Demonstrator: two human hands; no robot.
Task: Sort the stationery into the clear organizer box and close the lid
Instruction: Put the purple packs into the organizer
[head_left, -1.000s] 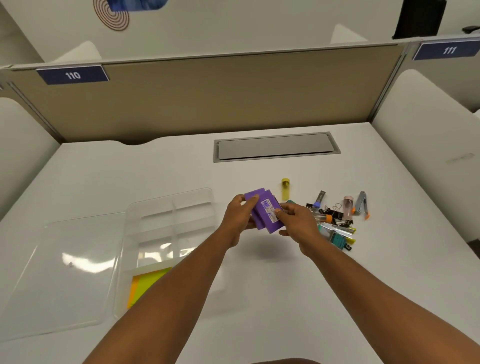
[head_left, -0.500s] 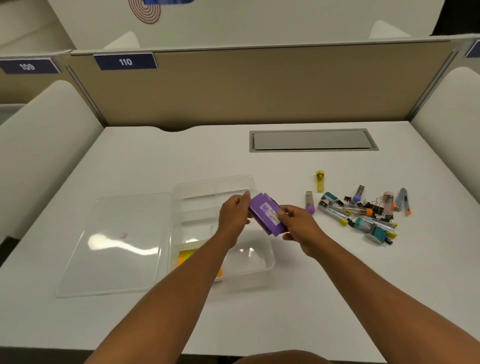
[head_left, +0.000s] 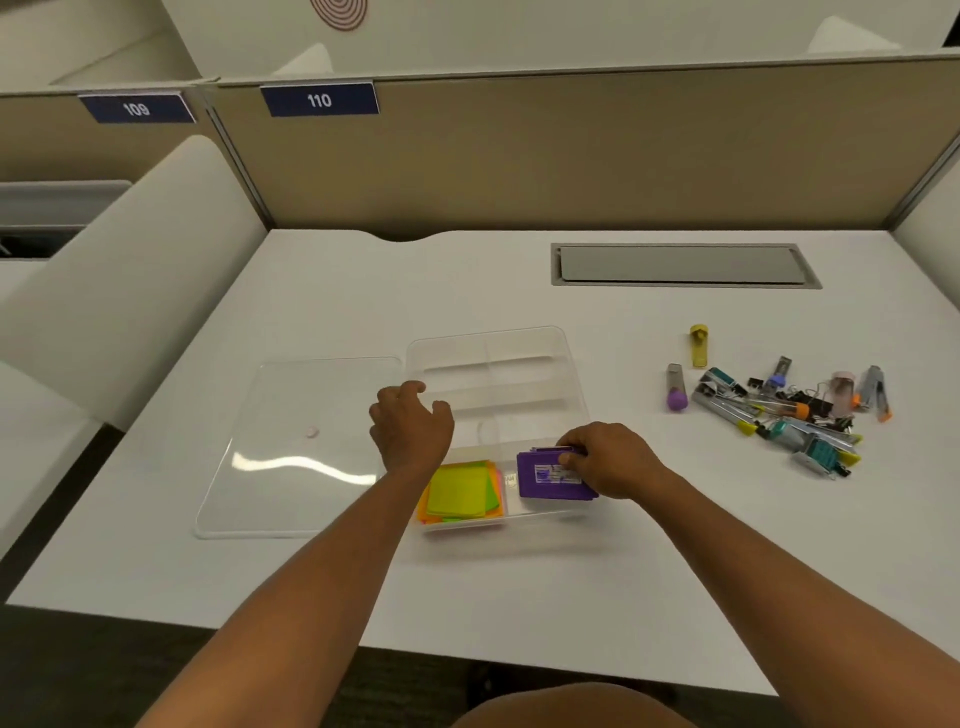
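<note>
The clear organizer box (head_left: 519, 343) stands open on the white desk, its lid (head_left: 301, 447) lying flat to its left. In its near left compartment lies a stack of yellow-green and orange sticky notes (head_left: 460, 491). My right hand (head_left: 613, 460) holds a purple pack (head_left: 550, 478) down in the near right compartment. My left hand (head_left: 413, 423) hovers over the box's left edge with loosely curled fingers and holds nothing. A pile of loose stationery (head_left: 789, 410) lies on the desk to the right.
A yellow tube (head_left: 698, 345) and a purple-capped tube (head_left: 675, 387) lie just left of the pile. A grey cable hatch (head_left: 680, 265) is set into the desk at the back. Beige partitions close off the back and sides.
Both hands brought the purple pack from above the desk down into the box's near right compartment. My left hand let go of it and moved left.
</note>
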